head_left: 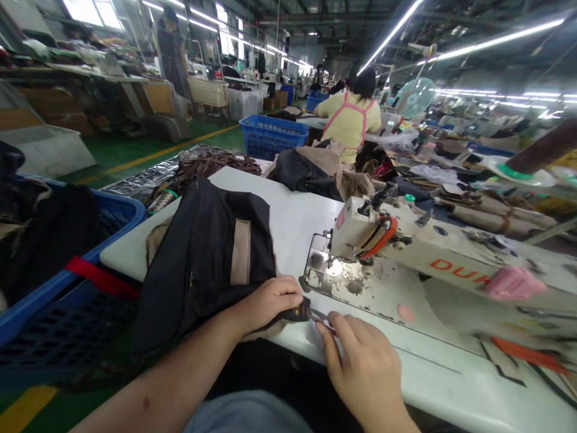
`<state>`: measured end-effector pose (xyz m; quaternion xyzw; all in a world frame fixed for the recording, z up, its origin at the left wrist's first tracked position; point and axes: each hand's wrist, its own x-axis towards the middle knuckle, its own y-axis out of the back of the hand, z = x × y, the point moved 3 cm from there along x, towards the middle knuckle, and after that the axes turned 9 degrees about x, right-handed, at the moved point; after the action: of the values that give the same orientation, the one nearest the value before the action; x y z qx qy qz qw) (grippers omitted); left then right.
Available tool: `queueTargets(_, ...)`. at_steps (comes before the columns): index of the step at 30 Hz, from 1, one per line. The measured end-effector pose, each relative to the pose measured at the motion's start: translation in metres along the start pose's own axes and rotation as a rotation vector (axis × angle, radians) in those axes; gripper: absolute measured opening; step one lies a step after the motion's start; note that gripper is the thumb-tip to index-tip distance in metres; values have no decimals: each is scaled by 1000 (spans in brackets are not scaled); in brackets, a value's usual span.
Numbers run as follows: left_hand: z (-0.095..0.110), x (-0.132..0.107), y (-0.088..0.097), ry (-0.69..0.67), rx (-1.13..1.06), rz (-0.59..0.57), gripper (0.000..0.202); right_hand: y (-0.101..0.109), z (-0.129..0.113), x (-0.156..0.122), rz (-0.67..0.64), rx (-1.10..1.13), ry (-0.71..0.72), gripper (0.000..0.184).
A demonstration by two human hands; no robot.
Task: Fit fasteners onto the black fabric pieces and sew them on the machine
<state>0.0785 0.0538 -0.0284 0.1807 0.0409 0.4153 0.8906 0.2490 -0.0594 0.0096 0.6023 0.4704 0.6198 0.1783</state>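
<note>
A black fabric bag piece (pixel 211 258) with a beige strip (pixel 240 252) lies over the left part of the white sewing table (pixel 297 207). My left hand (pixel 274 300) is closed on a narrow dark end (pixel 298 311) of this piece, near the table's front edge. In my right hand (pixel 360 355) is a small metal tool that looks like thread snips (pixel 319 314), pinched between thumb and fingers. Its tips meet the dark end beside my left thumb; most of the tool is hidden by my fingers. Just behind both hands stands the sewing machine (pixel 360 231).
A blue basket (pixel 121 225) of dark fabric stands left of the table. Brown strips (pixel 216 165) and more black and beige pieces (pixel 306 171) lie at the back. A pink object (pixel 514 282) sits on the machine. Ahead, a person (pixel 349 120) sits beside another blue basket (pixel 273 135).
</note>
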Motion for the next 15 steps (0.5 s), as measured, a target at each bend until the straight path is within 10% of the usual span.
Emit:
queueTargets(9, 4, 0, -1, 3, 24, -7, 29, 6, -8, 5, -38, -82, 73, 14)
queueTargets(15, 2, -1, 0, 10, -18, -22, 28, -9, 14, 2, -137, 359, -162, 24)
